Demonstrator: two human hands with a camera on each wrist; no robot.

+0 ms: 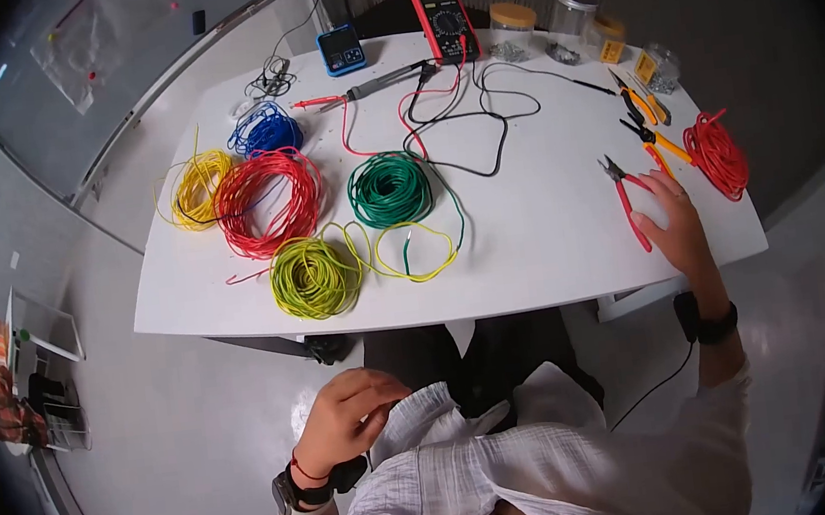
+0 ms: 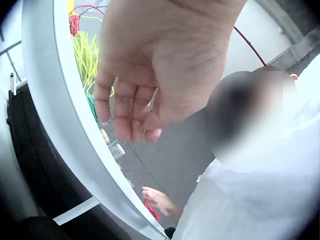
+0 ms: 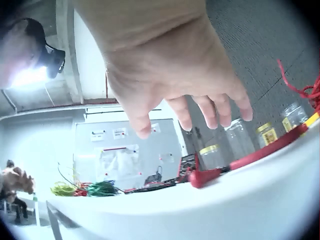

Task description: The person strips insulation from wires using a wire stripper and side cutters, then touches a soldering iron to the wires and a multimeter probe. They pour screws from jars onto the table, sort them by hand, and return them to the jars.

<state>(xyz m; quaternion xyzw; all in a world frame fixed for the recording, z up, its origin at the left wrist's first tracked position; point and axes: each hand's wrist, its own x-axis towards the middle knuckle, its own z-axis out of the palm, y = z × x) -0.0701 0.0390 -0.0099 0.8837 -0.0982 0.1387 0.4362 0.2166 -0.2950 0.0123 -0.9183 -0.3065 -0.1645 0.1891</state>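
Note:
On the right side of the table lie red-handled cutting pliers (image 1: 626,209), jaws pointing away from the person. The right hand (image 1: 676,228) is over their handles, thumb and fingertips right at the grips. In the right wrist view that hand (image 3: 170,72) has its fingers spread and extended, nothing between them, with a red handle (image 3: 260,154) below on the table. In front of the table edge, over the lap, hangs the left hand (image 1: 348,423). Its fingers are loosely bent and hold nothing, as the left wrist view of the hand (image 2: 160,65) shows.
Yellow-green (image 1: 314,278), green (image 1: 389,190), red (image 1: 268,204), yellow (image 1: 199,191) and blue (image 1: 265,129) wire coils lie left. A multimeter (image 1: 446,25), soldering iron (image 1: 384,82) and jars (image 1: 512,31) stand behind. Right are orange-handled tools (image 1: 670,147) and a red coil (image 1: 717,157).

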